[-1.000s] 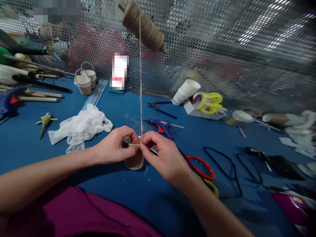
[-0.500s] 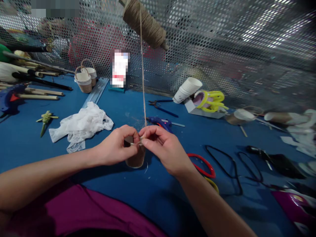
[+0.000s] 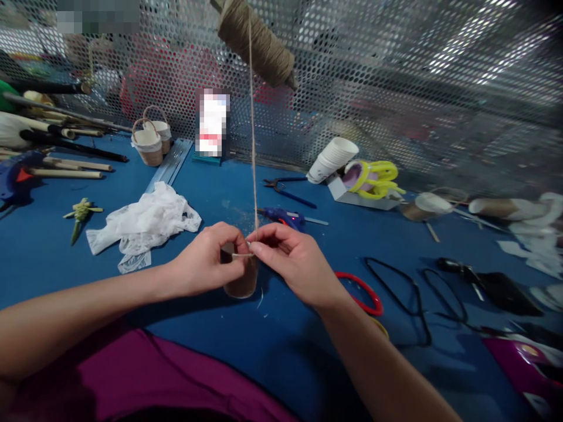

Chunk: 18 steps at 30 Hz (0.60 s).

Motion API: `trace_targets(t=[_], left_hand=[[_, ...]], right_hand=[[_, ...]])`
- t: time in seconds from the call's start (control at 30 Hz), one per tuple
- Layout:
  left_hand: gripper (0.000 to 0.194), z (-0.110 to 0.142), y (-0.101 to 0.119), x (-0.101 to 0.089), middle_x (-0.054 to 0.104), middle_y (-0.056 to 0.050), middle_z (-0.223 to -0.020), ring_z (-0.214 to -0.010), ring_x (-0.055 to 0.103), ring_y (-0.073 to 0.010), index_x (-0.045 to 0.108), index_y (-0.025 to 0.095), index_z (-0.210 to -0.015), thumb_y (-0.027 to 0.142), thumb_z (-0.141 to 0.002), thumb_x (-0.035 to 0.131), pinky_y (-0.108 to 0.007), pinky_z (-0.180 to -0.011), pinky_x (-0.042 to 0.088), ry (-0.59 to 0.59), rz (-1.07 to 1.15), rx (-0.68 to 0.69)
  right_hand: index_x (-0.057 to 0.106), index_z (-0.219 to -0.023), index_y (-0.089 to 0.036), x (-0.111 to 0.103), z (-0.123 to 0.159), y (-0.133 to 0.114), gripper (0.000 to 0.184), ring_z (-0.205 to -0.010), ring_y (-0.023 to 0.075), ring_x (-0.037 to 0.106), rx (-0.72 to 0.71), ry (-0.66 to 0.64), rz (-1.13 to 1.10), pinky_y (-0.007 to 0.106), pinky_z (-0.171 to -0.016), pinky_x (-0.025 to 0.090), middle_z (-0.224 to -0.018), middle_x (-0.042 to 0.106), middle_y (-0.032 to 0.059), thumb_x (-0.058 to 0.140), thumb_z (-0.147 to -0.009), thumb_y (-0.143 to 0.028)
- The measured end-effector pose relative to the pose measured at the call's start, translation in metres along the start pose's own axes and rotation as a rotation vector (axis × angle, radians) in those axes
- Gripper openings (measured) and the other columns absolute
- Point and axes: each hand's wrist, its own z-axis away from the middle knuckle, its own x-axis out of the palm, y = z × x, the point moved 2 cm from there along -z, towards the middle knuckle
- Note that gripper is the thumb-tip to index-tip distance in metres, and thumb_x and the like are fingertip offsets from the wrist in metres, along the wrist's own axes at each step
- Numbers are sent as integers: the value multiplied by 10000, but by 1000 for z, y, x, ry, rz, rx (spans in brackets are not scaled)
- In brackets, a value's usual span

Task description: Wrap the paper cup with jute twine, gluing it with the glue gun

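Observation:
A small brown twine-covered cup (image 3: 241, 285) stands on the blue table in front of me. My left hand (image 3: 211, 258) is closed on its rim, thumb outside and fingertips over the opening. Twine (image 3: 253, 140) runs taut from a spool (image 3: 257, 44) on the mesh down to the rim. My right hand (image 3: 288, 255) pinches this twine at the cup's right edge, its fingertips almost touching the left ones. Just beyond my fingers lies a blue glue gun (image 3: 281, 216). The exact point where the twine meets the cup is partly hidden by fingertips.
White lace (image 3: 152, 223) lies left, near a woven green piece (image 3: 81, 217). Behind are two small baskets (image 3: 147, 149) and a phone (image 3: 212, 126). Pliers (image 3: 292, 190), stacked paper cups (image 3: 332, 161) and red-handled scissors (image 3: 363, 293) are to the right, with a black cord (image 3: 411, 287).
My right hand has shifted slightly up, its fingers working the twine at the rim. The twine's lower end has swung a little right. My left hand keeps its hold on the cup.

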Motion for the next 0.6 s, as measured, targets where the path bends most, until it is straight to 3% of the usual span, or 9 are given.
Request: trace_targets(t=[0.2,0.4,0.6], left_hand=[[43,0,0,0,577,-16,-717,-692,506,-142,500,168,-687,175,-689,543,-284,-645,431,8,-9,12],[42,-1,-2,-2,584,-21,-722,-726,515,-156,495,170,-680,167,-699,532,-306,-685,432,8,-18,2],[38,-2,-3,-3,586,-44,-768,-766,522,-173,504,161,-719,189,-706,527,-334,-729,427,-10,-18,-1]], right_hand=[[584,-764,-198,-4,2,6,50,-640,110,541,-38,92,119,278,-634,482,-710,584,-4,612,-732,-225],[545,-718,-213,-4,8,10,54,-710,144,543,-181,168,243,306,-663,474,-749,564,16,590,-738,-193],[529,-764,-216,-2,15,12,63,-800,157,578,-232,101,173,342,-762,483,-804,586,28,565,-774,-165]])
